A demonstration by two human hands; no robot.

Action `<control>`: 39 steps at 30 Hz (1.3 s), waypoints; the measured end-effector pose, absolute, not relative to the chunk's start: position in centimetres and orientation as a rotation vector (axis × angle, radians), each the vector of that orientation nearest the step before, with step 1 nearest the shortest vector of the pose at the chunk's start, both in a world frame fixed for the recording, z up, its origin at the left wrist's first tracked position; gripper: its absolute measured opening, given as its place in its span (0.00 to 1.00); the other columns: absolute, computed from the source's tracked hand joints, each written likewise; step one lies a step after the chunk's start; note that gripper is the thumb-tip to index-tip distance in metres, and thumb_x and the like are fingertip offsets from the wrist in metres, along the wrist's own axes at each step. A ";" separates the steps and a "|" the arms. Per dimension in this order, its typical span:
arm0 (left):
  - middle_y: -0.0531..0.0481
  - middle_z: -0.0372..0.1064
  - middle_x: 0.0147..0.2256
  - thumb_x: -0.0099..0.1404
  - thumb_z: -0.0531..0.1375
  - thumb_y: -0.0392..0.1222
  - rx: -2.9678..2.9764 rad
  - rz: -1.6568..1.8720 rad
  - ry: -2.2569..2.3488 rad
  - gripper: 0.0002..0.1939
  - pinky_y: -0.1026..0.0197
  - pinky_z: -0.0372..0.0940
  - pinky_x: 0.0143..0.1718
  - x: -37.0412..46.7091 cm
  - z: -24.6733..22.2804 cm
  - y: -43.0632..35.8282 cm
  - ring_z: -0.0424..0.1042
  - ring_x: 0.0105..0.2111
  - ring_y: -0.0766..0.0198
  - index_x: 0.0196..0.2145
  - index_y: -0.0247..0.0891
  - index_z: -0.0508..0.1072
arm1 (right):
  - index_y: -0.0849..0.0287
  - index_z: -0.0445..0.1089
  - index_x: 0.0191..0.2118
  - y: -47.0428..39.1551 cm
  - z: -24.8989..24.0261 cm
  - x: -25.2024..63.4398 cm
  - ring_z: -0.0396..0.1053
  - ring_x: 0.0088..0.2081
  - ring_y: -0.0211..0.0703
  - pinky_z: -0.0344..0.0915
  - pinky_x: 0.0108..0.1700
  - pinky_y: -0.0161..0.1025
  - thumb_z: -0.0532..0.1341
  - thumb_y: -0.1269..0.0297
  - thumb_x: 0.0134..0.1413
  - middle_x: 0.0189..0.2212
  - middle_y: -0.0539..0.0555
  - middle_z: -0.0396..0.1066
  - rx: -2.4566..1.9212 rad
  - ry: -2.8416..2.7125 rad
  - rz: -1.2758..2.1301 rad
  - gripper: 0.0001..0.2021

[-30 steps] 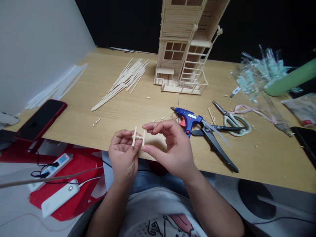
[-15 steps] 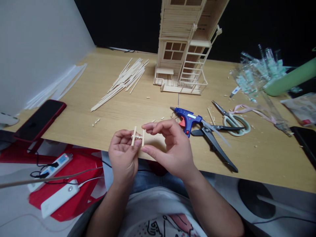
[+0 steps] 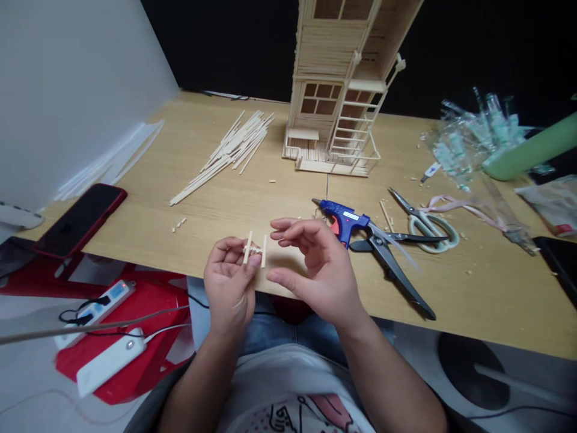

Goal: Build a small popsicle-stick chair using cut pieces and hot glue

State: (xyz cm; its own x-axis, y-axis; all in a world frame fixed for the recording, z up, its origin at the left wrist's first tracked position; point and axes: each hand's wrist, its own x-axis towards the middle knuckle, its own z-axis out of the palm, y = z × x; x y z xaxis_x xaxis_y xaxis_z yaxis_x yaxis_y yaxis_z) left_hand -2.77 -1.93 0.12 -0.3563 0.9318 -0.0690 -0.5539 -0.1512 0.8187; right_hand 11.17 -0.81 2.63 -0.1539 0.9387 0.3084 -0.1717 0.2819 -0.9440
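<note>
Between thumb and fingers, my left hand (image 3: 231,276) grips a small wooden stick piece (image 3: 248,248), two short upright sticks joined by knobbly crosspieces. My right hand (image 3: 318,264) is just to its right, fingers and thumb spread apart with nothing between them, a small gap from the piece. Beyond that hand lies a blue glue gun (image 3: 346,218) with an orange trigger, its nozzle toward the left. Black-handled cutters (image 3: 392,258) rest beside it on the table. Farther back stands a model house (image 3: 331,120) built of thin wooden sticks, with a ladder and railed porch.
Loose wooden sticks (image 3: 238,144) lie in a pile left of the house. A phone (image 3: 83,219) is at the left edge, scissors (image 3: 426,222) and a green cylinder (image 3: 532,147) on the right. Below the table, power strips (image 3: 110,364) rest on a red stool (image 3: 148,337).
My right hand has come off the right-hand stick of the piece and moved slightly right, its fingers opening wider. My left hand keeps its hold. The view has shifted a little.
</note>
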 end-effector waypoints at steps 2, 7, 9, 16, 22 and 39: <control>0.55 0.77 0.31 0.41 0.80 0.37 0.562 1.736 0.951 0.24 0.72 0.72 0.35 -2.7 0.2 -1.9 0.77 0.29 0.72 0.34 0.39 0.76 | 0.51 0.69 0.45 -0.9 2.7 11.1 0.71 0.57 0.49 0.69 0.57 0.47 0.76 0.70 0.46 0.51 0.55 0.74 -0.795 -1.377 1.140 0.23; 0.55 0.77 0.31 0.44 0.79 0.36 0.574 1.743 0.911 0.21 0.73 0.72 0.35 -2.5 0.1 -2.0 0.78 0.29 0.73 0.35 0.39 0.76 | 0.51 0.69 0.47 -1.1 2.7 10.8 0.71 0.55 0.48 0.68 0.56 0.47 0.75 0.71 0.48 0.50 0.53 0.74 -0.819 -1.416 1.053 0.22; 0.55 0.77 0.31 0.45 0.79 0.36 0.578 1.742 0.907 0.22 0.74 0.72 0.35 -2.5 0.1 -2.1 0.78 0.29 0.72 0.35 0.40 0.76 | 0.50 0.69 0.47 -1.2 2.7 10.7 0.71 0.55 0.48 0.68 0.55 0.46 0.74 0.71 0.49 0.50 0.53 0.74 -0.826 -1.417 1.037 0.22; 0.56 0.77 0.32 0.45 0.79 0.36 0.585 1.725 0.900 0.22 0.74 0.72 0.35 -2.5 0.2 -2.2 0.78 0.30 0.73 0.36 0.40 0.76 | 0.50 0.68 0.47 -1.4 2.7 10.6 0.73 0.52 0.46 0.69 0.55 0.46 0.73 0.72 0.50 0.48 0.52 0.75 -0.820 -1.386 1.039 0.21; 0.55 0.78 0.31 0.44 0.79 0.36 0.575 1.738 0.886 0.22 0.73 0.73 0.35 -2.4 0.5 -2.2 0.78 0.29 0.72 0.34 0.40 0.76 | 0.50 0.68 0.47 -1.4 2.8 10.4 0.73 0.52 0.46 0.69 0.55 0.46 0.73 0.72 0.51 0.47 0.52 0.74 -0.794 -1.376 1.049 0.20; 0.55 0.74 0.32 0.49 0.77 0.35 0.398 1.449 0.706 0.22 0.67 0.73 0.38 -3.4 0.5 -2.4 0.75 0.29 0.71 0.41 0.39 0.76 | 0.51 0.69 0.49 -1.7 2.7 11.6 0.71 0.53 0.49 0.69 0.54 0.48 0.72 0.66 0.53 0.52 0.55 0.72 -0.773 -1.400 1.043 0.19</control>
State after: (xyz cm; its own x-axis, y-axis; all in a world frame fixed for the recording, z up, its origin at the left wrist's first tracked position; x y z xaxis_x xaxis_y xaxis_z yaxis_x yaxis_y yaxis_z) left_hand -3.43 -2.42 0.53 -0.0267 0.9803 -0.1959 -0.7583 0.1079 0.6430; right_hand 11.58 -1.67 2.69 -0.1141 0.9108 0.3967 -0.1195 0.3839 -0.9156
